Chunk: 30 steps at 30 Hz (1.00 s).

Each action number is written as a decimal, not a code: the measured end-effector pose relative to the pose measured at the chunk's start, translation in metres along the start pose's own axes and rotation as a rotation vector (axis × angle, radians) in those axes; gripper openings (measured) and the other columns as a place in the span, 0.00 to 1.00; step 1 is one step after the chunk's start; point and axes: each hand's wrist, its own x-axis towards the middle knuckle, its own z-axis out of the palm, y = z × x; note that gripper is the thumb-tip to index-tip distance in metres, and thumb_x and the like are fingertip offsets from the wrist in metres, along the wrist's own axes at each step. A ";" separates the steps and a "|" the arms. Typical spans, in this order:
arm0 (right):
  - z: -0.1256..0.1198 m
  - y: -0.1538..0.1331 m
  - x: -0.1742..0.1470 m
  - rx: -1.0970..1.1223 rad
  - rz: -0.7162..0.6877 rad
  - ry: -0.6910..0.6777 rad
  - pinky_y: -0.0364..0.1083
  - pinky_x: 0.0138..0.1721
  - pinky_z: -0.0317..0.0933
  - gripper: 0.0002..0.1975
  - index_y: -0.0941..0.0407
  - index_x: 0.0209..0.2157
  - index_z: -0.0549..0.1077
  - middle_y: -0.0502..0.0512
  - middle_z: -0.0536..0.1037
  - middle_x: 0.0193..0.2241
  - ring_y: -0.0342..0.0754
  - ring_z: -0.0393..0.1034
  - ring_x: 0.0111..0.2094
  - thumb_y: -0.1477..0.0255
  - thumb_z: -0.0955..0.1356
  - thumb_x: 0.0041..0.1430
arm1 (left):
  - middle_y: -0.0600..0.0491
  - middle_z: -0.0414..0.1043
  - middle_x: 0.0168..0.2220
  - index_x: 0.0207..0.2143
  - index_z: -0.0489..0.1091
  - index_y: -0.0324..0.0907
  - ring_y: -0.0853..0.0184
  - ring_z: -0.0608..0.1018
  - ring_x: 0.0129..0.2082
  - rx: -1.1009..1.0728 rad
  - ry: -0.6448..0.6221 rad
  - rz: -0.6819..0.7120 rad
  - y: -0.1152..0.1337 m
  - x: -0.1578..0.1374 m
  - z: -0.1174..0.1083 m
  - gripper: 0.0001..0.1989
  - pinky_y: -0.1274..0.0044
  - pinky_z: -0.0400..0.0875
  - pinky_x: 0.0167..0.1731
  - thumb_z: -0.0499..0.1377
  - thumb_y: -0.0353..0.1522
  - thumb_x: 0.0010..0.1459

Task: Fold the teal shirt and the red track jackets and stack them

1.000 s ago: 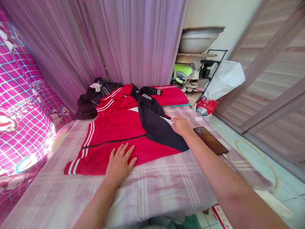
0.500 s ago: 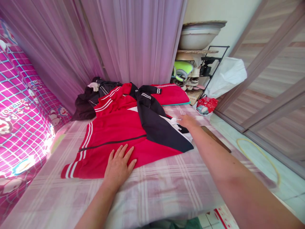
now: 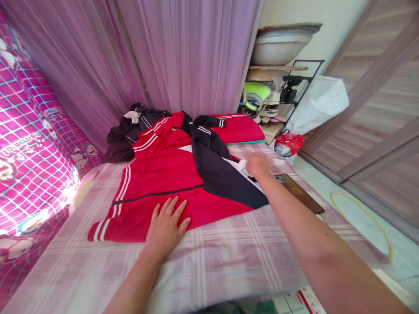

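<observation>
A red, black and white track jacket lies spread on a plaid bed sheet, one dark sleeve laid across it. My left hand rests flat on its red lower part near the front edge, fingers spread. At the jacket's right side, my right hand is closed on a bit of its white edge; the fingertips are partly hidden behind the hand. Just right of my right forearm lies a brown phone, face down and partly covered by the arm.
Behind the jacket lie a folded red garment and a heap of dark clothes. A shoe rack holding basins and shoes stands beyond the bed, beside a white bag. Pink printed fabric hangs at the left.
My right hand has drawn its fingers in on the white edge of the jacket. More of the phone shows beside the arm. The left hand stays flat on the jacket; the view has shifted slightly.
</observation>
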 end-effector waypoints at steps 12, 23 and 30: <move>0.026 -0.061 -0.127 0.003 -0.515 -0.125 0.60 0.64 0.48 0.28 0.56 0.64 0.64 0.62 0.60 0.66 0.56 0.54 0.66 0.59 0.56 0.68 | 0.47 0.60 0.66 0.64 0.61 0.52 0.52 0.61 0.66 -0.092 -0.023 -0.025 0.003 -0.003 -0.001 0.28 0.52 0.54 0.63 0.50 0.48 0.65; 0.023 -0.060 -0.125 -0.061 -0.471 -0.164 0.59 0.65 0.46 0.28 0.56 0.64 0.63 0.61 0.61 0.66 0.55 0.52 0.66 0.60 0.54 0.68 | 0.44 0.73 0.56 0.58 0.68 0.41 0.56 0.73 0.56 -0.164 0.087 -0.171 -0.094 -0.027 -0.040 0.25 0.63 0.62 0.59 0.46 0.42 0.67; 0.025 -0.061 -0.125 -0.053 -0.462 -0.144 0.59 0.64 0.47 0.28 0.56 0.63 0.64 0.61 0.62 0.65 0.55 0.54 0.66 0.60 0.56 0.68 | 0.54 0.72 0.23 0.30 0.73 0.43 0.66 0.73 0.25 -0.408 -0.259 -0.343 -0.195 -0.055 -0.061 0.23 0.75 0.65 0.28 0.55 0.53 0.52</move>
